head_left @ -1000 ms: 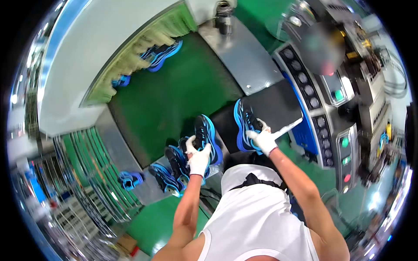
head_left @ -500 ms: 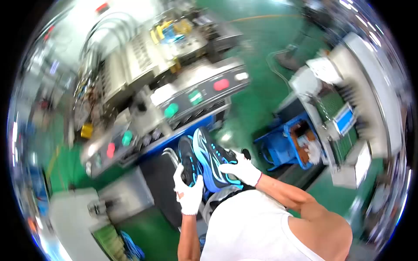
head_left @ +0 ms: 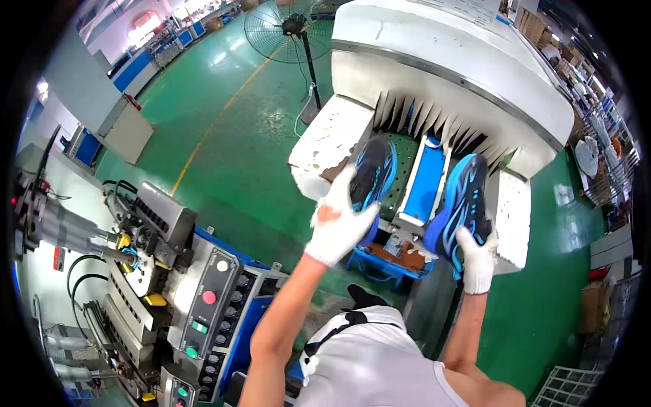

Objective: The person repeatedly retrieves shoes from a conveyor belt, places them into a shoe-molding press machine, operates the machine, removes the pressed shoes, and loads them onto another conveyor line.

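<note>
Gloved in white with a worn patch, my left hand [head_left: 339, 218] grips the heel end of a black and blue shoe [head_left: 374, 174]. That shoe is over the left part of a perforated green conveyor [head_left: 401, 163]. My right hand [head_left: 477, 261], also gloved, is closed on the heel end of a second black and blue shoe [head_left: 462, 203], over the conveyor's right side. Between the two shoes lies a blue strip [head_left: 425, 178] in a pale metal channel. Both toes point toward the hanging flaps [head_left: 434, 119] of the white machine.
A large white machine housing [head_left: 451, 61] stands ahead. At the left is a machine with a button panel [head_left: 209, 298] and hoses. A black floor fan [head_left: 295, 26] stands farther back. Below the conveyor sits a blue crate [head_left: 380, 266]; a wire rack [head_left: 566, 386] is at lower right.
The view has turned from the shoe-covered bench, past the button panel, to the white machine. The two shoes, close together half a second ago, are now apart, one in each hand over the conveyor.
</note>
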`<state>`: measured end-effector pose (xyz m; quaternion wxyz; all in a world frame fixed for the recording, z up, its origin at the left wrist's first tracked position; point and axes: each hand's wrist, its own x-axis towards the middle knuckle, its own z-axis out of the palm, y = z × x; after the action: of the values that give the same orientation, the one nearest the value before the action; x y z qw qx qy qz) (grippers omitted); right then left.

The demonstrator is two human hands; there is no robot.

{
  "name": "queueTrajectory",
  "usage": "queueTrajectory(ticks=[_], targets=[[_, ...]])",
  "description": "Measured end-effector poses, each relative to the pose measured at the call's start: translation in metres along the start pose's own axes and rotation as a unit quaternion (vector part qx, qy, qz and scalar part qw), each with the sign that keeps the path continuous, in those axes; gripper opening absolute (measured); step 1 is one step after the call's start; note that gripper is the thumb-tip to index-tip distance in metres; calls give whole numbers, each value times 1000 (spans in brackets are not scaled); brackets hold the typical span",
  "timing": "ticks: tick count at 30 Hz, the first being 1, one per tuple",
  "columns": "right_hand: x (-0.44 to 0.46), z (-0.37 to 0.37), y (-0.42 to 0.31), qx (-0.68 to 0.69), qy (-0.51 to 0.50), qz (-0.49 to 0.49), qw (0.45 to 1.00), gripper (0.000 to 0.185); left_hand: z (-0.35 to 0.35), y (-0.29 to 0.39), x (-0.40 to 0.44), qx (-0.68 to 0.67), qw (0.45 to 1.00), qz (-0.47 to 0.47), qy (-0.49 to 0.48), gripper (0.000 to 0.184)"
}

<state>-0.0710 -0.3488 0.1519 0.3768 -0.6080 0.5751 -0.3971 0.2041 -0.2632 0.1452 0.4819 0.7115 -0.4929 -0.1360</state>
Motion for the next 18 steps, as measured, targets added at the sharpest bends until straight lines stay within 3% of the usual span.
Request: queueTrajectory(ticks=[3,4,5,6,7,8,10,11,12,13,14,15,16,18], targets=[[83,10,41,-204,106,-91,969,91,81,-37,94,44,997,61,-1,90],[119,22,74,-339,139,-131,921,95,100,-41,116,44,996,-19,-74,87],[142,24,73,-259,106,-95,955,96,134,-51,132,46,994,-80,-50,83],[168,28,70,-176,73,-57,980,97,150,-60,147,-38,998,-32,-43,80],[200,34,74,-217,80,-40,972,98,178,-76,169,41,999,23,-14,78],[225,35,83,-263,87,-18,961,100,169,-55,185,20,998,-38,-42,74],[281,33,91,-322,76,-59,942,93,193,-73,213,60,998,-1,-33,74],[287,28,79,-362,41,-37,931,88,163,-51,214,-1,993,-31,-115,78],[288,32,54,-396,1,-25,918,84,162,-57,202,28,996,17,-77,76],[268,41,42,-392,58,-60,916,84,162,-62,189,61,996,62,-36,76],[242,52,29,-353,122,-140,917,76,174,-73,154,-32,994,83,65,69],[204,70,8,-258,156,-238,923,68,112,-59,115,-121,986,116,-13,66],[157,92,-7,-161,155,-305,926,61,134,-95,65,-62,985,146,74,59],[72,149,-13,13,-9,-302,953,51,63,-109,-31,-32,994,-64,-87,56]])
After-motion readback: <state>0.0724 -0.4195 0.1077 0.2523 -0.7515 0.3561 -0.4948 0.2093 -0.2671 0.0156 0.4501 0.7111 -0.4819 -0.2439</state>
